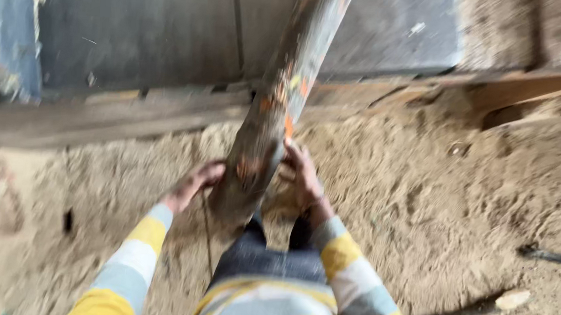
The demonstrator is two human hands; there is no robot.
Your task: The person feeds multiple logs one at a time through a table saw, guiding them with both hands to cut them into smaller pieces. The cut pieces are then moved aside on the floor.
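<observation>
Left hand [193, 182] & right hand [301, 174] press flat on either side of the leaning rusty steel prop [271, 120] (foot sunk in the sand floor [423, 209] near the wall), neither closed round it; prop not yet upright.

Leaning pole [278, 104] and wall [137, 26] block ahead; open sand [436, 216] lies right

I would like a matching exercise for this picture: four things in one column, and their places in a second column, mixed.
Things:
1. left hand
2. right hand
3. pole
4. stone

Places:
A. on the sand, lower right
B. between the two hands, leaning to the upper right
C. on the pole's left side
D. on the pole's right side

Pairs: 1-C, 2-D, 3-B, 4-A
</observation>
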